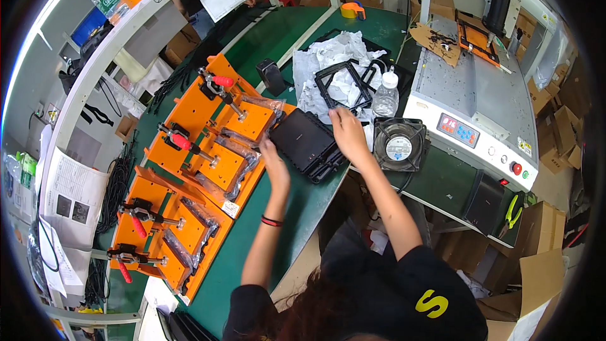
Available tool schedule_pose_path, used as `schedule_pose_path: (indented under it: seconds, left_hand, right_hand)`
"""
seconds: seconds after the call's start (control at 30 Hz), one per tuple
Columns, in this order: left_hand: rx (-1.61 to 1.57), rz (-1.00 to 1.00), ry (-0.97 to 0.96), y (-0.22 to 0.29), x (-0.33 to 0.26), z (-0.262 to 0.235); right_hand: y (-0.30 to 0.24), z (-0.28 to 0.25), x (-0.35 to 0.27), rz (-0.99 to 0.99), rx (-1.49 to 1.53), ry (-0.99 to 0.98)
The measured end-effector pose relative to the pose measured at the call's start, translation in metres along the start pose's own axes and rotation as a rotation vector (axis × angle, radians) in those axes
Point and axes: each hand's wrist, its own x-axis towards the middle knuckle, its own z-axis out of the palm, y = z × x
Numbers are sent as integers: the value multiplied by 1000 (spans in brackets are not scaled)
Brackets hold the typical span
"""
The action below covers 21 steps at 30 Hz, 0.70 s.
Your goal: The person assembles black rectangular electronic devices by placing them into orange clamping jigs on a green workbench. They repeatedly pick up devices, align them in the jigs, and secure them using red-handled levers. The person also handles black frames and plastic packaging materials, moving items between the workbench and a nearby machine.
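A stack of black rectangular plastic housings [305, 141] lies on the green table between my hands, the top one with a smooth flat face. Beside its left edge is my left hand [276, 167], fingers stretched out and holding nothing I can see. My right hand [350, 136] is at the stack's far right corner with its fingers extended; whether they touch the housings I cannot tell. Beyond it, black open frames [344, 83] rest on crumpled white sheeting [309, 66]. A clear pump bottle [386, 96] and a square black fan [399, 145] stand to the right.
Orange clamp fixtures [221, 145] with red-handled toggle clamps and wrapped dark parts fill the left. On the right is a grey machine [467, 95] with a control panel. Green-handled pliers [512, 215] lie near the right edge. An orange tape dispenser [353, 10] sits far back.
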Motion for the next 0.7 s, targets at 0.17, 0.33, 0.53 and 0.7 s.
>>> schedule_pose_path:
  seconds: [0.17, 0.33, 0.53, 0.7]
  left_hand:
    - [-574, -382, -96, -27, -23, 19]
    - [-619, -425, -2, -19, -23, 21]
    - [-602, -357, 42, -15, -76, -21]
    - [-703, -430, 154, 39, -144, -103]
  right_hand:
    - [61, 31, 39, 259, 87, -471]
    - [46, 29, 17, 539, 476, -686]
    - [12, 20, -49, 616, 646, -770]
    - [-40, 33, -131, 544, 603, -918]
